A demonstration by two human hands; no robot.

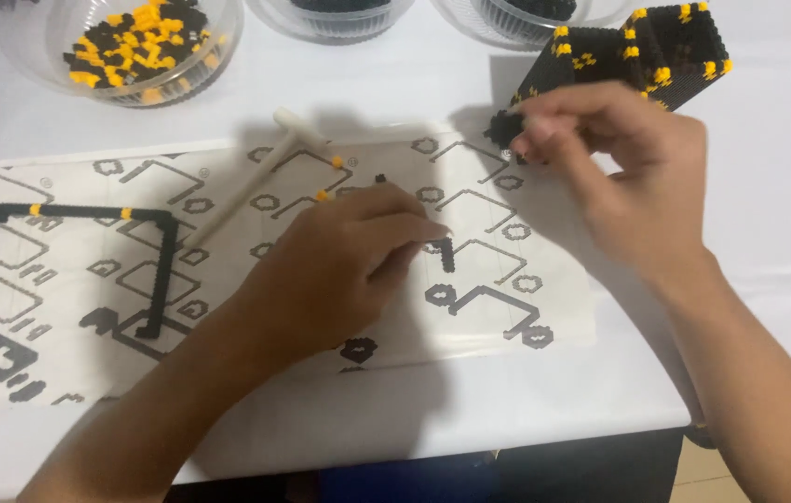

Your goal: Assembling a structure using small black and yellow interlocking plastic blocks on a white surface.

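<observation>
Beads (505, 129), a small black clump of them, sit pinched between the thumb and fingertips of the right hand (614, 172), which is raised just past the far right corner of the pattern sheet (256, 270). The grip is closed tight on the clump, the other fingers curled in behind it.

Down on the sheet, the left hand (339, 270) rests knuckles up near the middle, its fingertips pressed together over a short black bead strip (446, 253) lying on the printed outlines (whether it actually grips a bead there I cannot tell, as the fingertips hide the spot).

On the sheet's left part lies a black bead frame (69, 265), open at the bottom, with two orange beads set into its top edge. A white stick tool (256, 177) lies slanted across the sheet's upper middle, with two loose orange beads (329, 177) just beside its far end.

Beyond the sheet's far right corner, right behind the raised hand, stands a black block built of beads (665, 47) with orange specks. Beyond the sheet's far left corner is a clear bowl (218, 56) holding mixed black and orange beads, and two more clear bowls (335, 28) with dark contents are cut off by the top edge. All of it rests on a white table (768, 279).
</observation>
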